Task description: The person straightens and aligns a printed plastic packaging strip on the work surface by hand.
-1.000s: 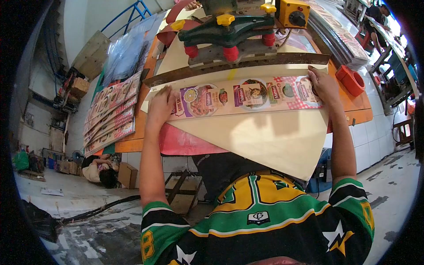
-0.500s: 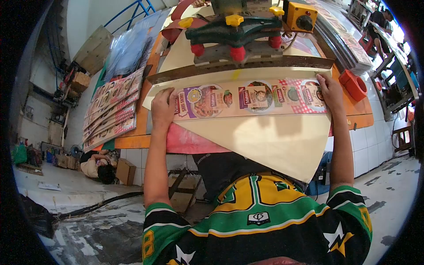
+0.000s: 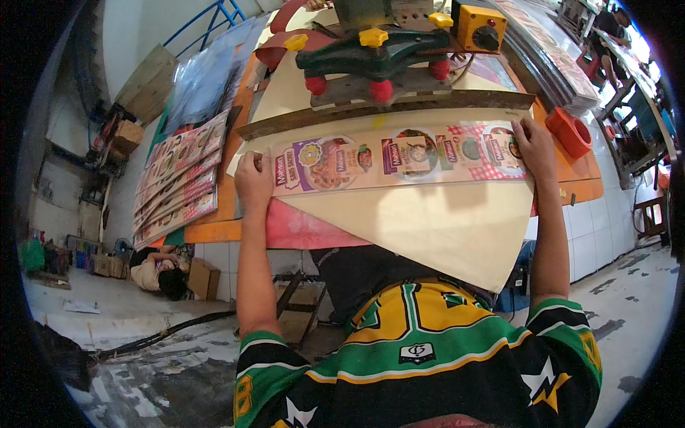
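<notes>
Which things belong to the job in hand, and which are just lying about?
Likely the job: printed strip, cream sheet under it, metal bar beyond, stacked prints.

Probably lying about: cardboard box, green bundle at far left.

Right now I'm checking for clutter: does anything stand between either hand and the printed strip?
Nothing visible does. The left hand is at the left end of the printed strip, the right hand at its right end. The metal bar lies along the far side, not between them.
</notes>
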Available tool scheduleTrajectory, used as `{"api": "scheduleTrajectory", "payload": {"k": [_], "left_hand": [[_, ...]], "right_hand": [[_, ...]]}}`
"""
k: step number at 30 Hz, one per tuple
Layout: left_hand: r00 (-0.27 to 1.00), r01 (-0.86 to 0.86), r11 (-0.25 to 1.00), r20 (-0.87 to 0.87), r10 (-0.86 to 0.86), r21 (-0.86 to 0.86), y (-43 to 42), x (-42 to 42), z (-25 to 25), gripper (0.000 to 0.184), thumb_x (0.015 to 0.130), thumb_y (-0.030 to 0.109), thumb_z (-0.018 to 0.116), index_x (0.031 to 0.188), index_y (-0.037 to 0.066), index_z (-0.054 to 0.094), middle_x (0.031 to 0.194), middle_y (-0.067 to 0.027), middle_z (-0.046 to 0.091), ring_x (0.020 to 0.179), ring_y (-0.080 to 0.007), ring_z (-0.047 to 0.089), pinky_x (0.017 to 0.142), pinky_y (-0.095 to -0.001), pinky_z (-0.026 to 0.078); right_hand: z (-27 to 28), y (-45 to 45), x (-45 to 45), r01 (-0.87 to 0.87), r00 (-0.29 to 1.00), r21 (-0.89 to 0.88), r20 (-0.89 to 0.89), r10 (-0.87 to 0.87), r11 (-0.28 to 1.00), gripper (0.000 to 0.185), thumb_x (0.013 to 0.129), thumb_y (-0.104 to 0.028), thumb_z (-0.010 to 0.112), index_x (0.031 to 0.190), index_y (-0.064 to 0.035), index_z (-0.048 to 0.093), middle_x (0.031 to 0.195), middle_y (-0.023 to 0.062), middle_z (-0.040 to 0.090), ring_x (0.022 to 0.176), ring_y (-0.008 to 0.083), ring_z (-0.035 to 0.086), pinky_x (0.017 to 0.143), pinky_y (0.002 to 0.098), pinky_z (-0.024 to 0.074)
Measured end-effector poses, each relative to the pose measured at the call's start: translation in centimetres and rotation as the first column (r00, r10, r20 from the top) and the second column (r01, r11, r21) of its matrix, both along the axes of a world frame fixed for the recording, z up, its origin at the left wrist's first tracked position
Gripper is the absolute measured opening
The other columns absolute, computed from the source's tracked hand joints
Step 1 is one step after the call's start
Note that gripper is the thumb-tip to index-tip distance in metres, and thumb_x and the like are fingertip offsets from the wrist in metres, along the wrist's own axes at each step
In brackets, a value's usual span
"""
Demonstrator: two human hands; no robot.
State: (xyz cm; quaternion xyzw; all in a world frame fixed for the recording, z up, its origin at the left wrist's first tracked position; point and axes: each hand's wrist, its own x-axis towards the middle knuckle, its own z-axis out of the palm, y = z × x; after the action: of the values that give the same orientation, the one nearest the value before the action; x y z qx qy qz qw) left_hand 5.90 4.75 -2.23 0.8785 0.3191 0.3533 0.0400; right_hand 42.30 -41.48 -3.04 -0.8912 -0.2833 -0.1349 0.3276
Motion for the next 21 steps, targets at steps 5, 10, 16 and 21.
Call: {"api": "scheduleTrajectory", "payload": {"k": [5,10,16,21], "left_hand": [[0.988,0.15,0.986,0.031,-0.148,-0.069,-0.6,-0.1,0.3,0.021,0.091,0.019,0.065,0.086,-0.001,0.063,0.084,-0.0166,0.063,0.076,-0.0332,0.063,0.07,-0.0433,0.05],[0.982,0.18,0.981,0.073,-0.174,-0.076,-0.4,-0.2,0.1,0.02,0.091,0.018,0.066,0.086,-0.001,0.065,0.084,-0.0168,0.065,0.075,-0.0321,0.064,0.068,-0.0416,0.05],[0.98,0.187,0.98,0.086,-0.181,-0.068,-0.5,-0.2,0.1,0.02,0.09,0.017,0.066,0.085,-0.002,0.065,0.083,-0.0174,0.065,0.073,-0.0319,0.064,0.068,-0.0408,0.05],[0.987,0.146,0.978,0.082,-0.134,-0.147,0.1,-0.3,-0.1,0.02,0.09,0.016,0.066,0.085,-0.003,0.065,0.081,-0.0172,0.065,0.073,-0.0312,0.064,0.068,-0.0408,0.05]], "right_hand": [[0.0,-0.6,-0.6,-0.008,1.0,0.052,0.012,0.007,0.999,0.033,0.095,-0.03,0.064,0.084,0.002,0.062,0.074,0.0193,0.065,0.066,0.0316,0.064,0.063,0.0425,0.0472],[-0.5,-0.9,-0.7,-0.066,0.996,0.158,-0.042,0.073,0.985,0.031,0.094,-0.027,0.065,0.086,0.0027,0.063,0.074,0.0164,0.066,0.066,0.0252,0.065,0.064,0.0376,0.0488],[-1.2,-1.1,-0.2,-0.12,0.992,0.201,-0.016,0.126,0.972,0.026,0.096,-0.02,0.065,0.088,0.0044,0.06,0.069,0.0061,0.06,0.062,0.0083,0.053,0.058,0.0277,0.0427],[-0.7,-0.9,-0.6,-0.097,0.992,0.181,-0.062,0.11,0.979,0.024,0.095,-0.02,0.064,0.088,0.0033,0.061,0.071,0.0139,0.064,0.064,0.0202,0.062,0.061,0.0351,0.0478]]}}
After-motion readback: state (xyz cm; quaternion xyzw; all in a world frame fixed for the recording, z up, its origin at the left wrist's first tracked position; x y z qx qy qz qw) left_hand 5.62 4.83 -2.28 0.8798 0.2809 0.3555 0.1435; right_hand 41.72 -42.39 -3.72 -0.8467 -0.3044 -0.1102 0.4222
